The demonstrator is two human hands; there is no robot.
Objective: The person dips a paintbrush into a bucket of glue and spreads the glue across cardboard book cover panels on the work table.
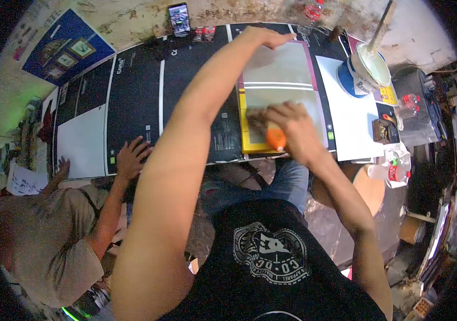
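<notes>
In front of me lies a pale printed sheet with white stripes across it and yellow and purple borders. My left hand rests at its far edge, fingers stretched out, holding nothing I can see. Over the sheet's near part, my right hand is closed around a brush with an orange handle end. Motion blurs the brush's head, on the left of my fingers, at the yellow border. Black panels with white lines cover the table under and beside the sheet.
At right a blue and white bucket holds white paste and a stick. Bottles stand nearby. A phone leans on the back wall. To my left, another person's hand rests on the table edge, near a white sheet.
</notes>
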